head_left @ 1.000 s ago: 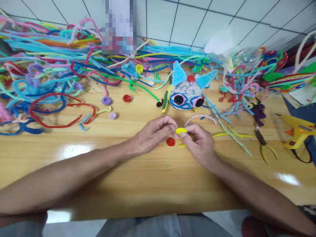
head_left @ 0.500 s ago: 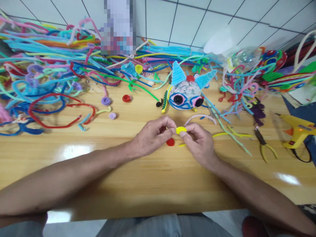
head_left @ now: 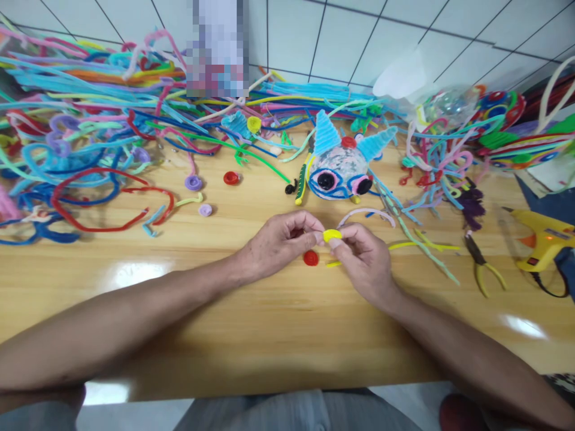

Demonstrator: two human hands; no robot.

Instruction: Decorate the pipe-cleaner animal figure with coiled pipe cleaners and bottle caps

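Observation:
Between my two hands is a small yellow pipe-cleaner coil [head_left: 332,234], round and flat. My right hand [head_left: 367,262] pinches it from the right with thumb and fingers. From the other side my left hand [head_left: 282,244] has thumb and forefinger closed at the coil's left edge. A red coil [head_left: 311,258] lies on the table just below my left fingertips. Close to my right thumb is a short yellow pipe-cleaner piece [head_left: 333,264]. Beyond the hands sits a ball-shaped figure [head_left: 341,164] with blue pointed ears, black eyes and blue-rimmed glasses.
Tangled pipe cleaners [head_left: 81,137] cover the table's left and back. Pliers [head_left: 481,263] and a yellow glue gun [head_left: 541,236] lie at the right. A green-handled cutter [head_left: 301,182] rests beside the figure. Purple coils [head_left: 193,182] and a red ring-shaped coil [head_left: 231,178] lie left of it.
The view has shifted slightly. Both hands keep their pinch on the yellow coil, which looks turned a little; otherwise little differs.

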